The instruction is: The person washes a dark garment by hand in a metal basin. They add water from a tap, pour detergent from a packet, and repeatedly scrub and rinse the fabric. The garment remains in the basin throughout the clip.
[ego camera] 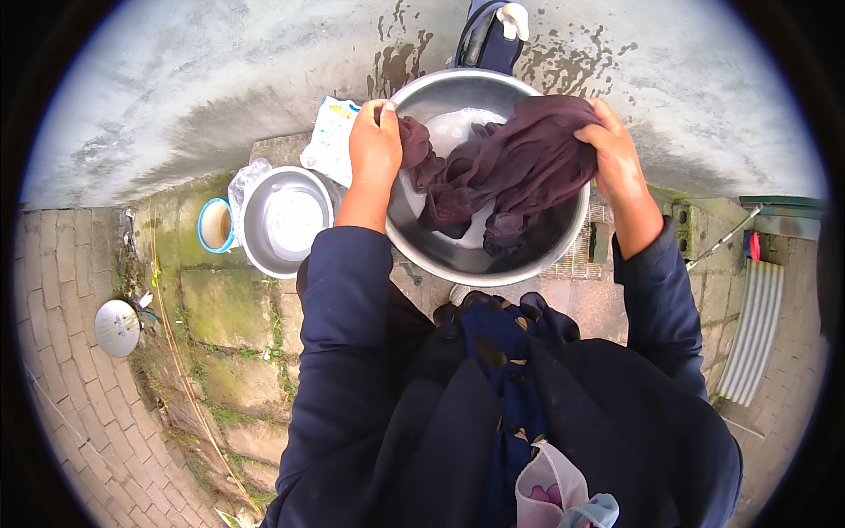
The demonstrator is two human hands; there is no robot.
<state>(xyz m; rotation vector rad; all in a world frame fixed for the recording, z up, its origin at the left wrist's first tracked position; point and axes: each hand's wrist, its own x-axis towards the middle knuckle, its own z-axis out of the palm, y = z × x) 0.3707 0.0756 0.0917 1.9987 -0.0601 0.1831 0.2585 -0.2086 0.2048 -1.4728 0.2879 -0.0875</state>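
Note:
A wet, dark maroon cloth (515, 158) is stretched between my two hands above a large metal basin (422, 264). My left hand (376, 145) grips one bunched end over the basin's left rim, thumb on top. At the right rim, my right hand (615, 155) holds the other end, with the cloth pinched between thumb and fingers. The middle of the cloth sags into the basin, where cloudy, sudsy water (455, 129) shows beneath it. Some darker fabric lies in or near the water, partly hidden by the cloth.
Left of the basin stand a smaller metal bowl (249, 241), a blue-rimmed container (214, 226) and a white printed bag (330, 138). A concrete wall (264, 72) rises beyond. A metal grate (574, 261) lies at right; farther off are a pole (723, 237) and a corrugated sheet (751, 330).

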